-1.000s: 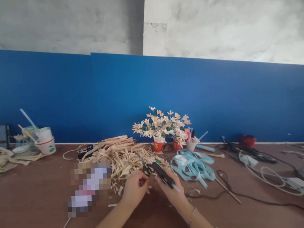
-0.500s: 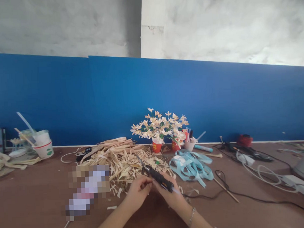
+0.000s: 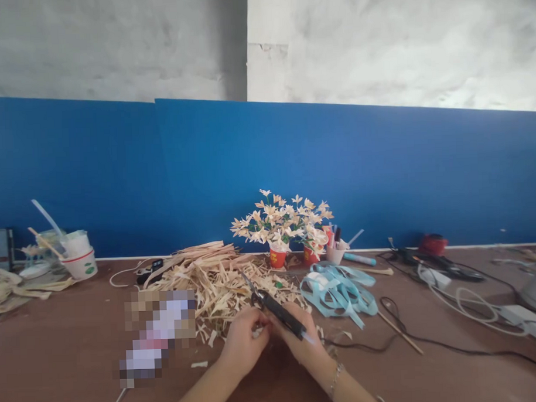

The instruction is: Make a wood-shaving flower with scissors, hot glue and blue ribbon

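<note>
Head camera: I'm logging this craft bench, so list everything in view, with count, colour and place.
straw strips: one pile, tan, table centre
straw flowers: one bunch, cream, in red cups by the wall
ribbon: one tangle, light blue, right of pile
paper cups: stack, white, far left
cables: several, black and white, right side
glue gun: one, black, in right hand
left hand: pinching a small pale piece
right hand: gripping glue gun

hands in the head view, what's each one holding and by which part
The right hand grips a black stick-shaped tool near its rear end. The left hand pinches something small and pale at the tool's side; what it is cannot be told.
</note>
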Demonstrator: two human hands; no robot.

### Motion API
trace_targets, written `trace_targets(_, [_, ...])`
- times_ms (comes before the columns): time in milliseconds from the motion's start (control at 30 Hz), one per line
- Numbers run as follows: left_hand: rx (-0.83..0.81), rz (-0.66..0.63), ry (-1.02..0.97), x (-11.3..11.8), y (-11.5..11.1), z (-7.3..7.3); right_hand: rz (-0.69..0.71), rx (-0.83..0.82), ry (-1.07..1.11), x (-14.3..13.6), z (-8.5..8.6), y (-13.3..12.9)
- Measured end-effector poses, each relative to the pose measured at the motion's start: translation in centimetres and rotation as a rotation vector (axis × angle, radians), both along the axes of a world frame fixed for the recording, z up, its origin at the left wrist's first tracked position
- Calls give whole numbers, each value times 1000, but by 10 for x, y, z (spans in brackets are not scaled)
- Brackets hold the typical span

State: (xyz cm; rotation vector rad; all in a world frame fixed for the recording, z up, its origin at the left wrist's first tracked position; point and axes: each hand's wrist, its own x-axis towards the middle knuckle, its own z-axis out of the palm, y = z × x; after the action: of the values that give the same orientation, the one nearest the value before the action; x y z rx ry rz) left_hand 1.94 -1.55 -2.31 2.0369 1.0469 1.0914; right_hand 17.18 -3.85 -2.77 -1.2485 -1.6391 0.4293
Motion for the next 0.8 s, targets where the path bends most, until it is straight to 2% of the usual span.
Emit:
trace_targets(133, [56,-6,18,0,-2,3,-8,-11,76,0,-1,2])
trace_targets(267, [3,-28,-18,0,1,0,98,-46,194,1,7,0])
trace_targets(367, [-27,-45,-33,-1,3,-2,138,-59,193,2,11,-2])
trace_targets(600, [-41,-53,-44,-1,1,1,59,-42,181,1,8,-2])
trace_targets(800, [-40,-56,-38,-1,-1,4,70,-83,244,1,4,-1])
